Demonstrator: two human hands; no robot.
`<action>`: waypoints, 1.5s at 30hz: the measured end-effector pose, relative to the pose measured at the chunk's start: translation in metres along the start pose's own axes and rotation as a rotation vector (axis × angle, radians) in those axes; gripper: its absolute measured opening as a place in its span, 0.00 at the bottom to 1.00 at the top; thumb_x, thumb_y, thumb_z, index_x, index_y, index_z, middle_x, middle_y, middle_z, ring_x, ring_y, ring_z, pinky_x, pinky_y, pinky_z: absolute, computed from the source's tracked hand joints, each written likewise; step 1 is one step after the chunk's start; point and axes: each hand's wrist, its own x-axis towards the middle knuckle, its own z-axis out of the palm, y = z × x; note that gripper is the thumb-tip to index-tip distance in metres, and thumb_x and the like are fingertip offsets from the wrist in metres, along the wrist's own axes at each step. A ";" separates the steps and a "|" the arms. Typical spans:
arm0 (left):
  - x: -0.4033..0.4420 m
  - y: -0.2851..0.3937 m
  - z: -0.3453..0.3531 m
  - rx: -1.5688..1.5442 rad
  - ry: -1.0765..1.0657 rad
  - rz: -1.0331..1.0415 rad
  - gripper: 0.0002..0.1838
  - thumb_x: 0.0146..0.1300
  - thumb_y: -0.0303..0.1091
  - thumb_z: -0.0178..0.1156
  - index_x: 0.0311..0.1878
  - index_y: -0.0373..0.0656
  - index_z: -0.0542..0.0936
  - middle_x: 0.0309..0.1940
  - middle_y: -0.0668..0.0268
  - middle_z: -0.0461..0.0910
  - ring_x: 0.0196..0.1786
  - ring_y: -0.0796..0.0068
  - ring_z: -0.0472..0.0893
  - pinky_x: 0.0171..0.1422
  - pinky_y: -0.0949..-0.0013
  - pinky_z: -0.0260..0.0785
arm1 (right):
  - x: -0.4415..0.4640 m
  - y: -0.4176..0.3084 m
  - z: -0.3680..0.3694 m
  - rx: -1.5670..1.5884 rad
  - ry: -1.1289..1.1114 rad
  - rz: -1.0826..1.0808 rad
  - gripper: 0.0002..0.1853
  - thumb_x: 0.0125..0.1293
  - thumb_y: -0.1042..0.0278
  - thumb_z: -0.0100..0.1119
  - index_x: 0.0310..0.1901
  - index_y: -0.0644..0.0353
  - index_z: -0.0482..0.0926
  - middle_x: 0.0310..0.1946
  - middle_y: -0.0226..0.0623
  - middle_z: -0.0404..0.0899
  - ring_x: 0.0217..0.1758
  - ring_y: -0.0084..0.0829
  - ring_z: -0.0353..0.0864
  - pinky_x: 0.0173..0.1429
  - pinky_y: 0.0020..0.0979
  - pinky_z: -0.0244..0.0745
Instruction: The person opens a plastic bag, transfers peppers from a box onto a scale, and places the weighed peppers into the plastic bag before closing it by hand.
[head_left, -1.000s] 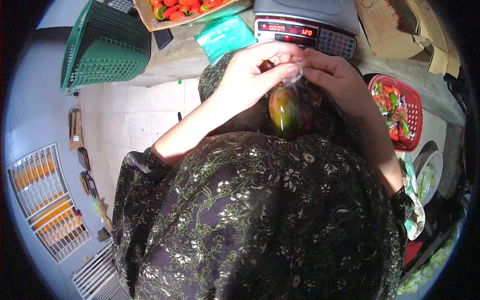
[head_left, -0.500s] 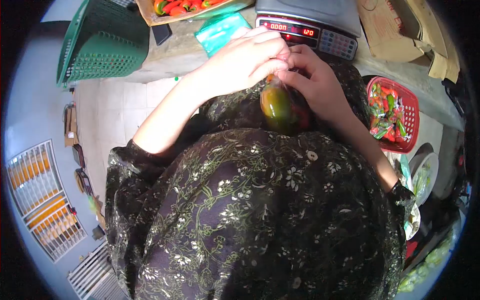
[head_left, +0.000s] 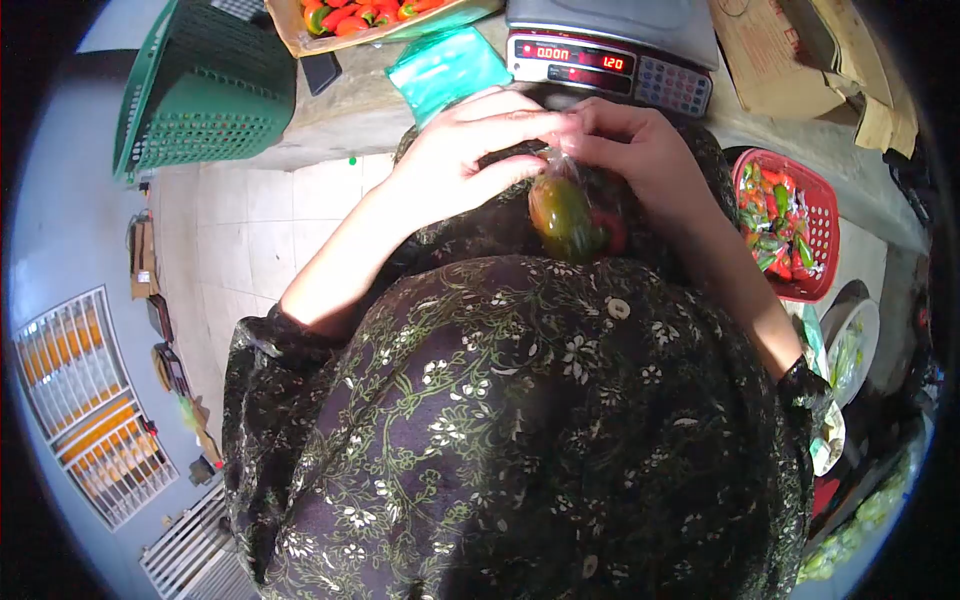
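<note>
A clear plastic bag of peppers [head_left: 563, 215], green with orange and some red, hangs below my fingers in front of my flowered shirt. My left hand [head_left: 478, 150] pinches the gathered neck of the bag with its fingertips. From the other side, my right hand [head_left: 640, 150] grips the same neck, its thumb and forefinger meeting the left fingertips. The exact twist or knot in the plastic is hidden between the fingers. Just beyond my hands stands a digital scale [head_left: 610, 60] with red lit numbers.
Green plastic bags [head_left: 450, 75] and a dark phone [head_left: 321, 72] lie on the ledge by a box of red peppers [head_left: 300, 40]. A green basket [head_left: 215, 110] stands left. At right are cardboard [head_left: 775, 60] and a red basket [head_left: 823, 215] holding bagged peppers.
The bag has swung slightly right and down. My left fingers have spread a little from the thumb, while both hands stay at the bag's neck.
</note>
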 end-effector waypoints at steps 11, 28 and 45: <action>0.008 0.006 0.011 0.321 0.160 0.176 0.08 0.47 0.28 0.68 0.33 0.43 0.82 0.32 0.66 0.79 0.35 0.68 0.76 0.41 0.67 0.68 | -0.003 0.008 -0.006 0.057 0.007 0.044 0.10 0.57 0.66 0.65 0.36 0.64 0.82 0.32 0.26 0.80 0.37 0.16 0.75 0.44 0.22 0.69; 0.010 0.014 0.002 -0.031 -0.029 -0.134 0.09 0.55 0.29 0.64 0.39 0.41 0.79 0.35 0.67 0.80 0.41 0.71 0.76 0.50 0.68 0.66 | -0.012 0.000 0.012 -0.238 -0.011 -0.192 0.11 0.58 0.65 0.64 0.27 0.63 0.77 0.25 0.27 0.69 0.29 0.19 0.70 0.35 0.24 0.65; 0.007 0.014 -0.009 -0.014 -0.264 -0.027 0.09 0.57 0.34 0.60 0.35 0.41 0.72 0.34 0.64 0.72 0.41 0.63 0.70 0.49 0.63 0.62 | -0.017 -0.007 0.021 -0.257 -0.011 -0.073 0.07 0.46 0.70 0.68 0.25 0.65 0.81 0.24 0.32 0.76 0.29 0.23 0.75 0.35 0.26 0.67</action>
